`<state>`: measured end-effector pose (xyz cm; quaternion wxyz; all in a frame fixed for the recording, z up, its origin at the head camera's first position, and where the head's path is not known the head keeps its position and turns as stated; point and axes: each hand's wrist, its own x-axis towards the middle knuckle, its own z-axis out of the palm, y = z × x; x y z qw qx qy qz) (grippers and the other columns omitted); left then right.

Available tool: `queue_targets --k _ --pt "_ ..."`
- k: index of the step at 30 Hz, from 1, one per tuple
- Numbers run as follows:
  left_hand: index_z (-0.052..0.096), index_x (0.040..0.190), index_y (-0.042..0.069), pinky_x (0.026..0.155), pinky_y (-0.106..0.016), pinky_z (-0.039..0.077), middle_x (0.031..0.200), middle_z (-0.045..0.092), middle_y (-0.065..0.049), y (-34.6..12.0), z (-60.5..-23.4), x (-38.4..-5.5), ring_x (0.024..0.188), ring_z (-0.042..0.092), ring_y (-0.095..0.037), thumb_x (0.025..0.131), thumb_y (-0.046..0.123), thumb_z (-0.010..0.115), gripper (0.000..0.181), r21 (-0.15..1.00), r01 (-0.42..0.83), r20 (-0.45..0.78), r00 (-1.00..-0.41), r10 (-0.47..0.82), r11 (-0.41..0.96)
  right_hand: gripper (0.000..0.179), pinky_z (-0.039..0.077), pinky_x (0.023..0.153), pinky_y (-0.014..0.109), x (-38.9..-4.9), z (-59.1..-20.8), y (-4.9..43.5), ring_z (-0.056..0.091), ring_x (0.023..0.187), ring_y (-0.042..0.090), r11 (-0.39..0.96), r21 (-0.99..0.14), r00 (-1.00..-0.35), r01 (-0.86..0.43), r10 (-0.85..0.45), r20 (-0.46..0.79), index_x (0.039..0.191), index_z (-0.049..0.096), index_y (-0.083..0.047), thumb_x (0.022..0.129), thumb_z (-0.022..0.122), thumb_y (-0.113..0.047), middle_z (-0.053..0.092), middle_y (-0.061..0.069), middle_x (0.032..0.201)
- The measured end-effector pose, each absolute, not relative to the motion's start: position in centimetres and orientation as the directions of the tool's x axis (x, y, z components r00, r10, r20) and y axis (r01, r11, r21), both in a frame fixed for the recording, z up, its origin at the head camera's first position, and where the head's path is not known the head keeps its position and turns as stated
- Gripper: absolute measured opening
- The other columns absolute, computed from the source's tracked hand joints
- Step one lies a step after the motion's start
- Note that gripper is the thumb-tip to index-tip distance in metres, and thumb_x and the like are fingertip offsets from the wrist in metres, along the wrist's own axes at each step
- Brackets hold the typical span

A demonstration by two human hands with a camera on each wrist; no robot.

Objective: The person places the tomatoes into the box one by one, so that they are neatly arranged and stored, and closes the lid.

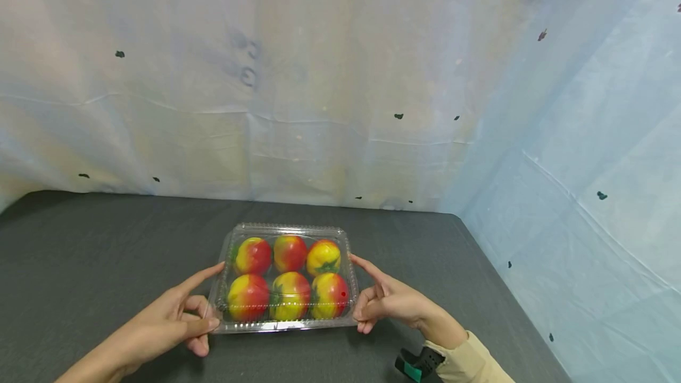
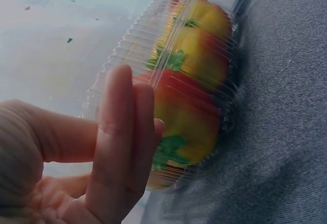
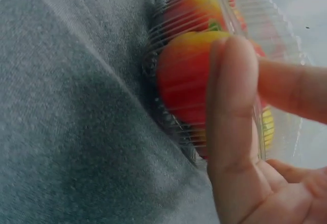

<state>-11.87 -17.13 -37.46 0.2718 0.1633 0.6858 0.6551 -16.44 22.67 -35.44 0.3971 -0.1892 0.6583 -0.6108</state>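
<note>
A clear plastic clamshell box (image 1: 289, 327) lies lid closed on the dark grey table, its long side toward me. Inside sit several round red-and-yellow fruits (image 1: 291, 295) in two rows, some with green leafy tops. My left hand (image 1: 159, 324) pinches the rim at the near left corner, index finger stretched along the left side. At the near right corner my right hand (image 1: 396, 301) pinches the rim the same way, index fingertip on the right side. Both wrist views show the fingers (image 2: 118, 127) and thumb (image 3: 232, 91) at the ribbed edge, where they partly hide the fruits.
Grey cloth covers the table (image 1: 106, 253). A pale plastic sheet (image 1: 319, 75) with small dark marks hangs behind it, and another sheet (image 1: 601, 135) runs along the right edge. A black band (image 1: 420, 364) is on the right wrist, beside a cream sleeve.
</note>
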Motion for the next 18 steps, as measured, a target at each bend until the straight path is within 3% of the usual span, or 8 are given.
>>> queue_targets --k 9,18 --pt "-0.009 0.152 0.000 0.067 -0.037 0.058 0.082 0.059 -0.007 -17.2 -37.5 -11.7 0.070 0.067 -0.022 0.093 0.013 0.062 0.093 0.978 -0.169 -0.208 -0.814 0.543 0.122 0.094 0.058 0.071 0.028 -16.6 -35.9 22.8 0.069 0.076 0.013 0.170 -0.963 -0.619 0.208 -0.740 -0.264 0.155 -0.006 -0.024 0.090 0.056 0.003 0.067 0.003 0.087" --pt "0.001 0.153 -0.001 0.063 -0.039 0.057 0.096 0.062 -0.011 -17.9 -37.5 -11.4 0.071 0.066 -0.025 0.095 0.019 0.061 0.086 0.971 -0.114 -0.207 -0.843 0.497 0.211 0.082 0.055 0.078 0.030 -16.6 -36.5 23.7 0.065 0.085 0.011 0.101 -0.991 -0.634 0.083 -0.763 -0.130 0.156 0.002 -0.019 0.095 0.054 -0.002 0.068 -0.001 0.095"
